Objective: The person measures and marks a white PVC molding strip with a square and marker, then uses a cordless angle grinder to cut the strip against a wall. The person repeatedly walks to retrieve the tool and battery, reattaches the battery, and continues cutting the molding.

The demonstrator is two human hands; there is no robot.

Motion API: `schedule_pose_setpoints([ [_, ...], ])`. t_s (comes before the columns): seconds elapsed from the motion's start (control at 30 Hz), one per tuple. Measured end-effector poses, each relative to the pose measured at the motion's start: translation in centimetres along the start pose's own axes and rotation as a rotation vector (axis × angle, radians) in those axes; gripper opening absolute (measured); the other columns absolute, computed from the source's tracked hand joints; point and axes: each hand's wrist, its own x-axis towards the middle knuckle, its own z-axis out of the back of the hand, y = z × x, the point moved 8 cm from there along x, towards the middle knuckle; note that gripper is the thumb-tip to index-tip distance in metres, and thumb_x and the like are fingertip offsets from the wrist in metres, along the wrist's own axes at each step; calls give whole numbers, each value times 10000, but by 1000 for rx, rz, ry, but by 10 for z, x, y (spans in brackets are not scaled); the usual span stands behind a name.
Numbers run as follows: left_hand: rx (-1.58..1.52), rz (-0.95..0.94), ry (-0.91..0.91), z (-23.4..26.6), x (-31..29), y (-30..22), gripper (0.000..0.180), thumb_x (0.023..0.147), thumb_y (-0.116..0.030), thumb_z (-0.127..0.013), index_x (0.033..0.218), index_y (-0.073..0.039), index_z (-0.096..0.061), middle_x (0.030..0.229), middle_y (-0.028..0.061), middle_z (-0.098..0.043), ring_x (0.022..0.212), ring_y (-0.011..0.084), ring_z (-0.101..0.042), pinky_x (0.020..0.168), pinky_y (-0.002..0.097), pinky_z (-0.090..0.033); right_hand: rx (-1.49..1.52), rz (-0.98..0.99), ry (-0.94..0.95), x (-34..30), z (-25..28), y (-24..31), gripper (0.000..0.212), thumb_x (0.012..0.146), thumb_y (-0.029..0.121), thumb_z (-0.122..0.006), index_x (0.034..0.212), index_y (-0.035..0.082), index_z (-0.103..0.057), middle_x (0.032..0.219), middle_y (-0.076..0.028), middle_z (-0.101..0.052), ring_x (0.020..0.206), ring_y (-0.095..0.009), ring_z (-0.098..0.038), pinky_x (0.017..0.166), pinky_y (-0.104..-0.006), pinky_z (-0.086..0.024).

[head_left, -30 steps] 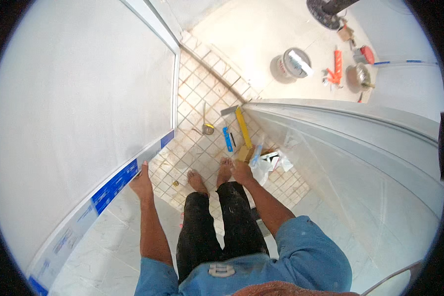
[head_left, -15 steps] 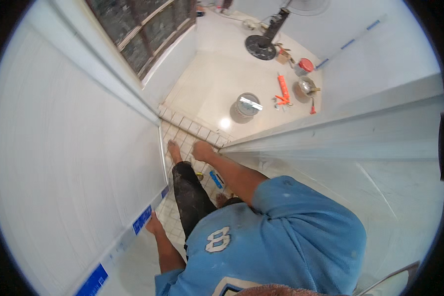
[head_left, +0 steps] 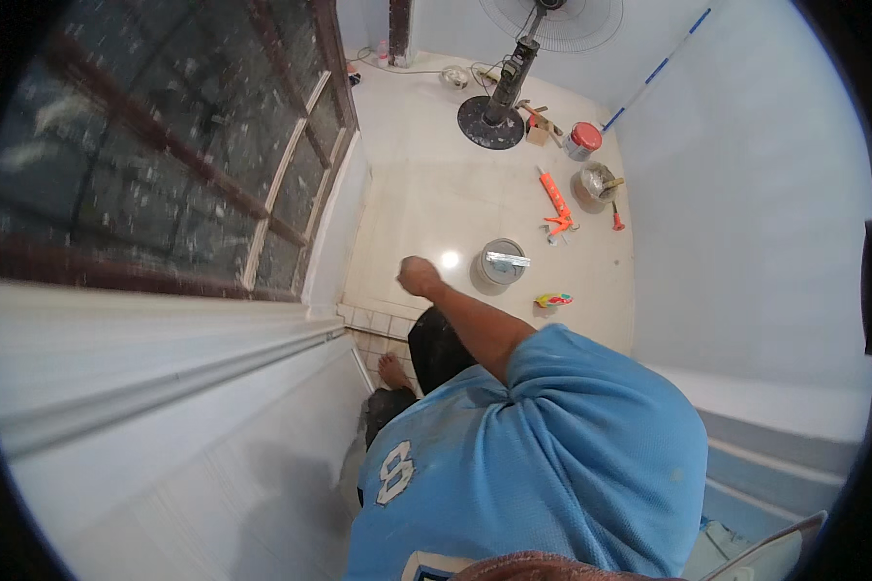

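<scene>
Beyond the tiled threshold (head_left: 376,321), my right hand (head_left: 420,277) hangs out over the pale floor (head_left: 407,218), its fingers (head_left: 408,272) seemingly bent inward; I cannot tell how tightly they close or whether they hold anything. Half a second ago I had my left hand at the white panel's edge; now it is out of view, so its state is unknown, and the room lies more fully before me.

That makes the grey bucket (head_left: 494,276) the nearest loose thing, standing just right of my right hand with a silvery flat piece (head_left: 508,259) across its top. Farther off lie an orange caulking gun (head_left: 554,196), a red-lidded can (head_left: 583,141) and a pedestal fan (head_left: 494,121). A bright packet (head_left: 553,300) sits near the bucket, which blocks the way rightward.
</scene>
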Motion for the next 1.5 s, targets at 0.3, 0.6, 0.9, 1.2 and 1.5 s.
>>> schedule_pose_setpoints([
  [0.3,86,-183,215,-110,161,-328,424,996,-354,-691,1223,-6,-775,1169,194,-785,1036,317,-746,943,446,-557,320,-195,-294,74,166,-166,326,888,323,-650,951,24,-763,982,-243,-757,969,-448,-723,903,-511,-570],
  [0.6,238,137,360,-221,158,-371,436,1010,-379,-656,1217,-15,-778,1140,192,-789,1010,304,-750,919,443,-565,203,-334,-97,183,260,-332,216,894,252,-695,957,72,-799,1018,-215,-779,978,-401,-752,895,-480,-598],
  [0.9,117,190,379,-291,211,-487,453,1025,-403,-620,1211,-23,-781,1111,191,-792,983,292,-753,895,440,-572,149,-186,-121,393,391,-346,219,886,255,-695,948,65,-784,974,-196,-785,960,-390,-755,880,-476,-598],
  [1.2,303,-132,299,-361,380,-685,396,1041,-321,-609,1303,-52,-734,1108,133,-768,956,234,-731,855,394,-590,-125,373,17,658,447,-186,266,902,254,-664,886,4,-753,969,-251,-759,984,-451,-724,887,-540,-576],
  [1.5,-154,-461,-80,-291,372,-959,370,1086,-263,-602,1360,-36,-702,1231,161,-750,1084,238,-723,968,385,-575,-332,437,303,913,449,-59,226,888,260,-711,782,83,-802,746,-127,-772,650,-273,-754,710,-457,-606],
])
